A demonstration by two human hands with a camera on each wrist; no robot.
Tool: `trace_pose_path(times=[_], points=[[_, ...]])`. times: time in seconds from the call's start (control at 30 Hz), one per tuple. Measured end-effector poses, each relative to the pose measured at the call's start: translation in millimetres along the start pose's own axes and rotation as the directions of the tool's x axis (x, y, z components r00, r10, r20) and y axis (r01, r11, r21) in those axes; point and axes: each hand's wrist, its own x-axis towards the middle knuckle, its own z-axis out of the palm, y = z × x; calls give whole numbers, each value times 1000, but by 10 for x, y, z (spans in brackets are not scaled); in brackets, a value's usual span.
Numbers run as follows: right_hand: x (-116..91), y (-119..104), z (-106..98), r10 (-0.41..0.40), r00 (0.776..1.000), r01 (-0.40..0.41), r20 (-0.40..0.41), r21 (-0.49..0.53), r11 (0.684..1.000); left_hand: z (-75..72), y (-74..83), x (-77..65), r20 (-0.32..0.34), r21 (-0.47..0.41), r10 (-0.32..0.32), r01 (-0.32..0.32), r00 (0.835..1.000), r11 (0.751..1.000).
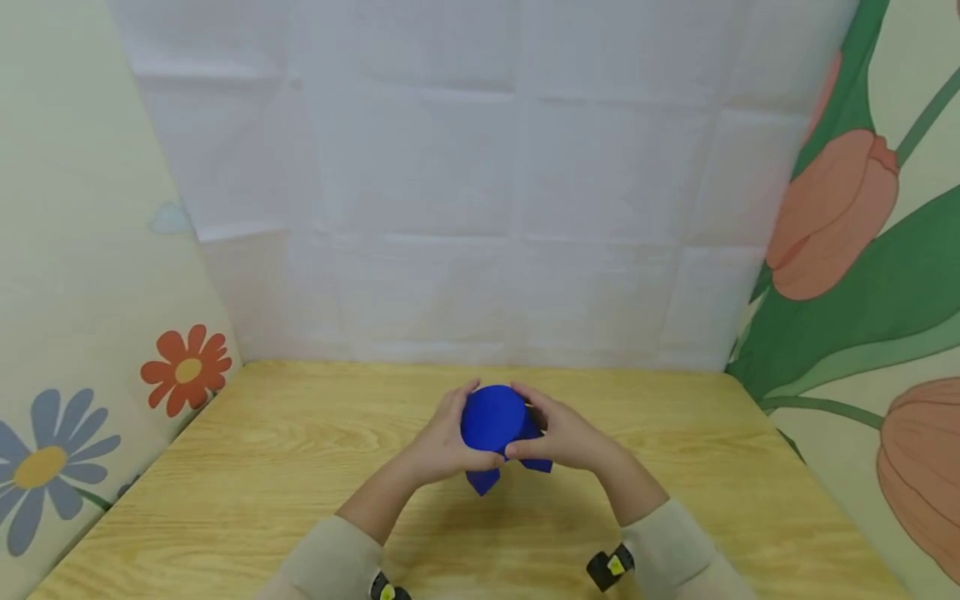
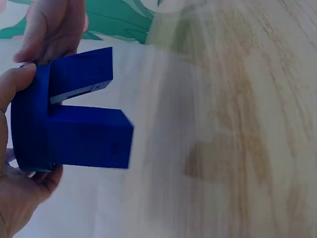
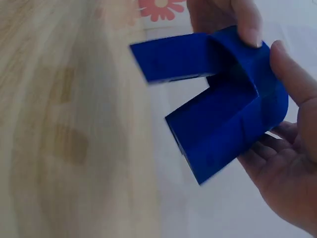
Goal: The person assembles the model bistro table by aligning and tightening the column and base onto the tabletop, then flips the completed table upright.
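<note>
Both hands hold a blue object with a round, disc-like top and blocky legs, like a small stool. In the head view it is near the middle, held up over the table with its legs downward. My left hand grips the rim from the left, its thumb at the near edge. From the right, my right hand grips the rim, its thumb close to the other thumb. Two angular legs stick out in the left wrist view. In the right wrist view, the legs look folded from flat panels.
The wood-grain table spreads beneath the hands. A creased white cloth hangs behind its far edge. Flower-patterned walls or cloths stand at both sides. Black wrist devices sit by the cuffs.
</note>
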Motion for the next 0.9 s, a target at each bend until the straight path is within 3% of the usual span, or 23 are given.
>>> trace_pose_path(times=[0.13, 0.27, 0.6, 0.9], points=[[33, 194, 59, 31, 997, -24, -73, 86, 996, 7, -75, 12, -42, -88, -14, 10, 999, 996], [34, 334, 119, 47, 993, -30, -111, 155, 988, 31, -163, 20, -29, -134, -18, 14, 999, 991], [67, 499, 130, 85, 992, -53, -94, 307, 950, 150, -307, 88, -19, -307, -29, 21, 999, 951], [144, 626, 145, 118, 990, -86, -79, 328, 941, 206, -414, 173, -7, -342, -76, 69, 997, 937]])
